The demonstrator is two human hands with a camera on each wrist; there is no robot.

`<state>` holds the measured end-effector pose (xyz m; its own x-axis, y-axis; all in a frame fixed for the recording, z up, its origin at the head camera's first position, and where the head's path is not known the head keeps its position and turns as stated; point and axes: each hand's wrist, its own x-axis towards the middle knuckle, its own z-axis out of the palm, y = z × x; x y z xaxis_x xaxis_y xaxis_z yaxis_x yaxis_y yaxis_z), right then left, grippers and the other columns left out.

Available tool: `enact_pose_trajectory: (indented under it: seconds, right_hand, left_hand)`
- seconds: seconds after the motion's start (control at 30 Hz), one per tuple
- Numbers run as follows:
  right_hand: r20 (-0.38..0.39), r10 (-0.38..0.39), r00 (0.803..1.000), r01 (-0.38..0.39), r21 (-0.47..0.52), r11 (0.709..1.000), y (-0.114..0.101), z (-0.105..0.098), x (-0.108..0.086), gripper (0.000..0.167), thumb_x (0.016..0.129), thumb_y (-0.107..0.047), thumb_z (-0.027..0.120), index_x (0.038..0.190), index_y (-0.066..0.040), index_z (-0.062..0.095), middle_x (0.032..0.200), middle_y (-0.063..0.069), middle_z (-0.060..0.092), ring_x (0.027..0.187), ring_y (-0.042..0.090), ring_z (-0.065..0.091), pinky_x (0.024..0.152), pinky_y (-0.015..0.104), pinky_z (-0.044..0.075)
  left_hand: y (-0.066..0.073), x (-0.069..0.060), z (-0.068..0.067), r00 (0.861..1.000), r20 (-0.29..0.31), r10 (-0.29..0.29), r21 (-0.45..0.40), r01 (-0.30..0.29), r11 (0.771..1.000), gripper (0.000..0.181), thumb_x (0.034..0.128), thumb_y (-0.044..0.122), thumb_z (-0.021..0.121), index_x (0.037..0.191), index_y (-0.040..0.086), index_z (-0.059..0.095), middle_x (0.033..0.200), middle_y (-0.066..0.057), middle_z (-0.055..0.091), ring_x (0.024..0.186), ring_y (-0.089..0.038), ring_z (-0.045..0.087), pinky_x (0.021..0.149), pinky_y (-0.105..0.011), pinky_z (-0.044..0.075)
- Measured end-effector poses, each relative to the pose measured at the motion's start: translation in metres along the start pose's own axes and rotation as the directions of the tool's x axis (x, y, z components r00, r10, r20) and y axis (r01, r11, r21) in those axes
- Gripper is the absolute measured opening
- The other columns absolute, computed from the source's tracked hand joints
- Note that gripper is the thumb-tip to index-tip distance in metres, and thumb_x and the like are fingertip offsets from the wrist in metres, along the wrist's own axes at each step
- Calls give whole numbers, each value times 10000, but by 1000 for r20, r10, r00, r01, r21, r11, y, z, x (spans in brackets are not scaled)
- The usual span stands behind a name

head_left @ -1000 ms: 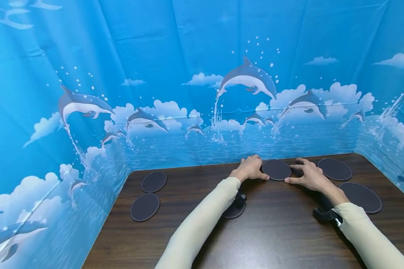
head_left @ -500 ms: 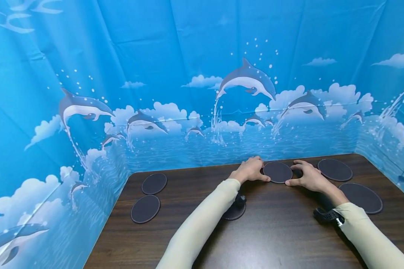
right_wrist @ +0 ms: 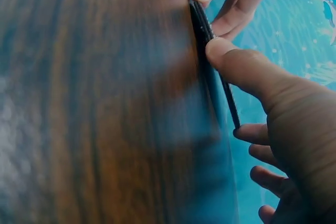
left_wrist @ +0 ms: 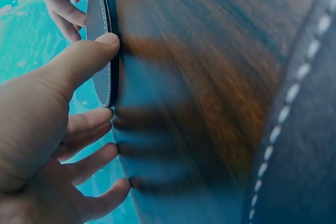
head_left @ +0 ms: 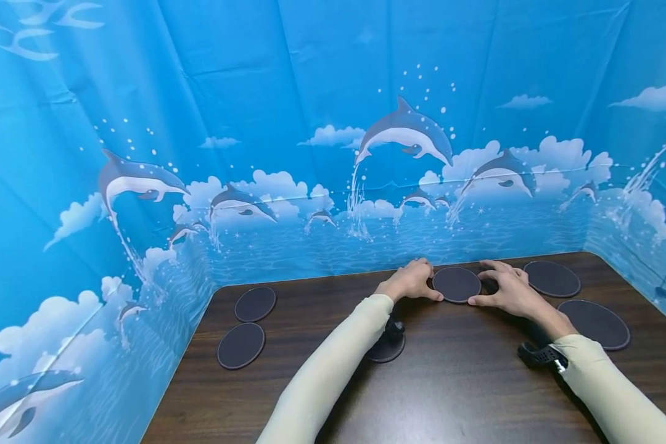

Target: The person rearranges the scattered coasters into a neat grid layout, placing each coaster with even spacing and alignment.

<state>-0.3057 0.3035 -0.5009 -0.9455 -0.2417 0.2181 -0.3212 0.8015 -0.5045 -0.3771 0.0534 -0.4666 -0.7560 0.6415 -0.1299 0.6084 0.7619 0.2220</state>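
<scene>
Near the table's back edge, a round dark coaster [head_left: 457, 285] with a stitched rim sits between the two hands. The left hand [head_left: 409, 281] holds its left side, thumb [left_wrist: 107, 40] on the near edge and index finger at the far edge; the other fingertips touch the table edge. From the other side, the right hand [head_left: 505, 288] grips the coaster with thumb [right_wrist: 218, 48] and index finger [right_wrist: 252, 133], its remaining fingers spread and curved. In the right wrist view the coaster [right_wrist: 223, 90] shows edge-on, slightly tilted from the tabletop.
Two coasters [head_left: 241, 345] [head_left: 255, 304] lie at the table's left. Two more [head_left: 552, 279] [head_left: 594, 324] lie at the right, one partly behind the right forearm. Another coaster [head_left: 387, 351] is partly hidden under the left wrist. A blue dolphin-print curtain [head_left: 311, 154] borders the wooden table [head_left: 449, 394].
The coaster between the hands has shifted very slightly toward the person since the first frame. Both hands stay on its edges, nearly still.
</scene>
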Motion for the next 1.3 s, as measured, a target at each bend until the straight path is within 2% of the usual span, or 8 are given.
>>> enact_pose_trajectory:
  seconds: [0.2,0.33,0.57,0.73,0.93,1.0,1.17,1.3]
  right_hand:
    - [-53,-33,998,34,24,999,-3,0,4,791,804,-516,847,1255,102,646,1486,313,392,1369,553,265,1045,754,80]
    - [-92,-56,994,62,62,996,-7,-1,6,755,811,-478,855,1267,86,644,1484,301,406,1372,560,260,1045,764,68]
    - [-144,-100,985,117,117,986,-15,0,4,738,776,-408,903,1291,53,644,1450,262,471,1369,544,311,1000,792,176]
    - [-147,-119,982,142,157,977,-21,2,-1,756,767,-390,914,1333,19,626,1431,239,499,1369,535,326,976,799,229]
    - [-141,-128,982,150,163,975,-29,2,-6,836,753,-399,921,1410,-18,571,1364,219,558,1351,512,371,945,771,326]
    - [-138,-133,981,155,161,975,-32,0,-8,855,751,-409,921,1423,-22,561,1366,219,557,1351,513,372,940,775,325]
    - [-156,-150,976,176,169,970,-37,-4,-15,727,737,-376,936,1302,-20,650,1466,195,485,1368,511,351,940,787,311]
    - [-139,-172,975,194,167,967,-37,-1,-21,732,732,-383,938,1302,-22,653,1465,178,492,1352,493,385,931,766,350]
  left_hand:
    - [-14,-6,-6,998,-3,60,-142,-59,988,614,916,454,757,1345,40,610,1346,-53,506,1072,-95,520,846,-200,446]
    - [-21,-15,-13,998,-42,55,-234,-63,970,622,914,434,767,1360,43,582,1364,-62,493,1123,-114,512,899,-218,448]
    - [-23,-35,-16,992,-123,39,-278,-72,958,627,906,458,767,1358,74,564,1399,-51,465,1231,-141,497,985,-265,447]
    - [-20,-54,-11,982,-186,20,-286,-74,956,610,904,465,767,1343,80,591,1474,-32,437,1321,-146,468,1034,-282,432]
    - [-16,-75,-9,965,-263,21,-270,-94,958,610,893,482,772,1329,89,605,1471,5,442,1297,-115,489,1013,-274,448]
    - [-15,-80,-8,959,-283,16,-246,-89,965,614,886,504,771,1318,97,615,1461,18,453,1277,-119,506,999,-287,463]
    - [-9,-87,-6,940,-340,36,-154,-94,984,627,879,578,740,1293,117,642,1443,44,482,1270,-134,512,1037,-367,440]
    - [-7,-95,-1,938,-343,43,-103,-83,991,635,871,606,731,1286,131,656,1439,49,495,1311,-118,480,1103,-413,372]
